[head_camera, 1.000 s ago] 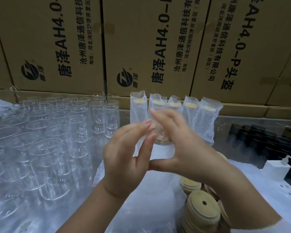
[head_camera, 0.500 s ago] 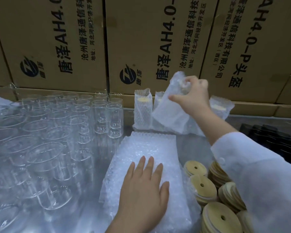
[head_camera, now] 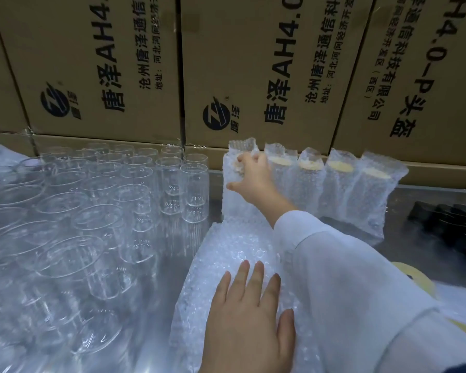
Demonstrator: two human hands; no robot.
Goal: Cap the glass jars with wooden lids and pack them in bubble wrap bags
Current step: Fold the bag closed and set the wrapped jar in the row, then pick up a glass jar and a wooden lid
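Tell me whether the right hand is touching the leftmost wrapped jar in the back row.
Touching. The head view shows the right hand curled round the top of the leftmost wrapped jar, with no gap between them.

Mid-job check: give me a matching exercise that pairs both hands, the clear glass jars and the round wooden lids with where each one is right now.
Column one:
1. left hand
2. right hand
3. clear uncapped glass jars
4. round pale wooden lids

Column two:
A. partly hidden behind the white sleeve
B. flat on the stack of bubble wrap bags
C. standing massed on the left
D. gripping the leftmost bubble-wrapped jar in the back row

Pairs: 1-B; 2-D; 3-C; 4-A
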